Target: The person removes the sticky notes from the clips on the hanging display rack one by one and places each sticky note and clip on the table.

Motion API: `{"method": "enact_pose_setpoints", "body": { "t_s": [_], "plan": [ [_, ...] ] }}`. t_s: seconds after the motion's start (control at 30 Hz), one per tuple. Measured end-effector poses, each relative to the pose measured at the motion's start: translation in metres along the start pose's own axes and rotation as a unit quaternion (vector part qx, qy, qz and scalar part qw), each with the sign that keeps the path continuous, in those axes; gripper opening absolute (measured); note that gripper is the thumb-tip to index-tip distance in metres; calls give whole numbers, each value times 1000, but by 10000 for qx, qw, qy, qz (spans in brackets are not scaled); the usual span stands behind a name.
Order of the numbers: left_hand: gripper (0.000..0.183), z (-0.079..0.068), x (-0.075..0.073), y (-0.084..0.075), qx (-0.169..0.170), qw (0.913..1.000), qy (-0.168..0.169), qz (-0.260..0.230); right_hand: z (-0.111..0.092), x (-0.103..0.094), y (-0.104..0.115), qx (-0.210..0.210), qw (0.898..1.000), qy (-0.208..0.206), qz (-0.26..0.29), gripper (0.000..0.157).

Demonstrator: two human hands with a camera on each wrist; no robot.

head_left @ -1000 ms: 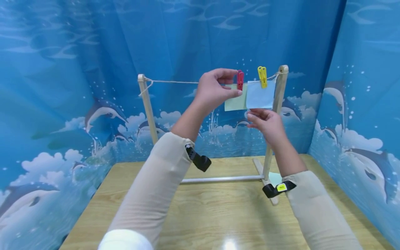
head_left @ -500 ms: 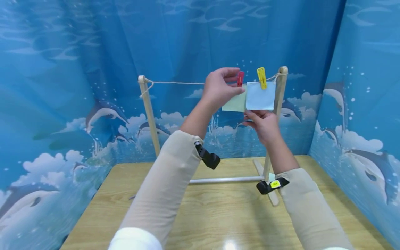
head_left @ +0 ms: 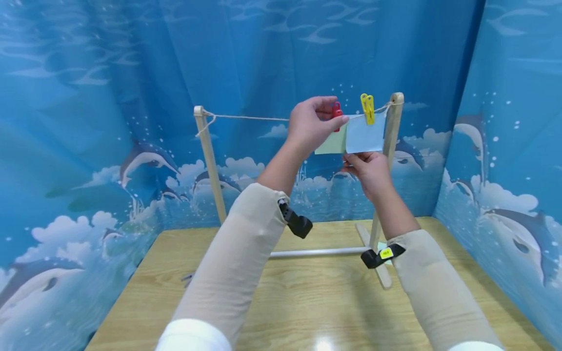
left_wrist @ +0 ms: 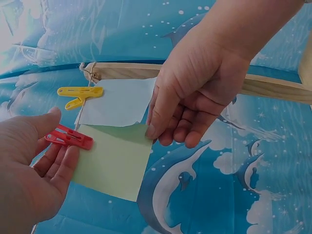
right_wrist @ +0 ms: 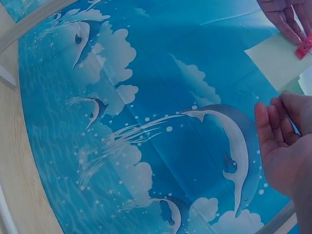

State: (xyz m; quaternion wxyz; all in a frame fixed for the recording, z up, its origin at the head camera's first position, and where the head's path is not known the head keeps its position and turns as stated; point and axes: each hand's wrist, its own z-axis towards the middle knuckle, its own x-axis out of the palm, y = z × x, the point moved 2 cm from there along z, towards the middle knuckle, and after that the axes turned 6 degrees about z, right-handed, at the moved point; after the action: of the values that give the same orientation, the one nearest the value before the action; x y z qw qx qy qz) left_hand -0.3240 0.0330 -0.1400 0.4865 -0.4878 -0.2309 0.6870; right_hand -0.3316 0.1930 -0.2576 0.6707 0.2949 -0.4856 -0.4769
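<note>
Close to red peg (left_wrist: 79, 140), blue paper (head_left: 365, 134), string (head_left: 250, 117)

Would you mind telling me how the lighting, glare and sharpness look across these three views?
Head view: a bright glare spot on the light wood-grain table, with a soft shadow toward the right; left wrist view: dimmer, brighter at upper left, the yellow plastic clothespin looking fairly crisp; right wrist view: hazy, the red plastic clothespin cut off.

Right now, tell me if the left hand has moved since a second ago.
Yes: in the head view the left hand has shifted rightward, farther from the wooden post at the left end of the line.
</note>
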Motion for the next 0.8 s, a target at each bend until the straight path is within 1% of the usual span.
{"method": "enact_pose_setpoints", "body": {
  "t_s": [0.23,0.3,0.47,0.57,0.7,0.8],
  "plan": [
    [36,-3,2,3,470,9976,-287,422,2,2,-1,-16,9998,-187,-103,23],
    [32,-4,2,4,555,9968,-375,443,2,3,0,-14,9995,-265,-165,26],
    [23,-8,1,8,913,9932,-698,163,0,3,1,2,9994,-300,-166,26],
    [19,-10,-2,11,1188,9881,-972,-101,-2,3,1,38,9995,-256,-169,23],
    [15,-13,-7,14,1394,9816,-1225,-448,-5,4,1,45,9996,-199,-190,22],
    [14,-14,-11,15,1412,9794,-1293,-635,-7,5,0,31,9995,-185,-235,22]
  ]
}}
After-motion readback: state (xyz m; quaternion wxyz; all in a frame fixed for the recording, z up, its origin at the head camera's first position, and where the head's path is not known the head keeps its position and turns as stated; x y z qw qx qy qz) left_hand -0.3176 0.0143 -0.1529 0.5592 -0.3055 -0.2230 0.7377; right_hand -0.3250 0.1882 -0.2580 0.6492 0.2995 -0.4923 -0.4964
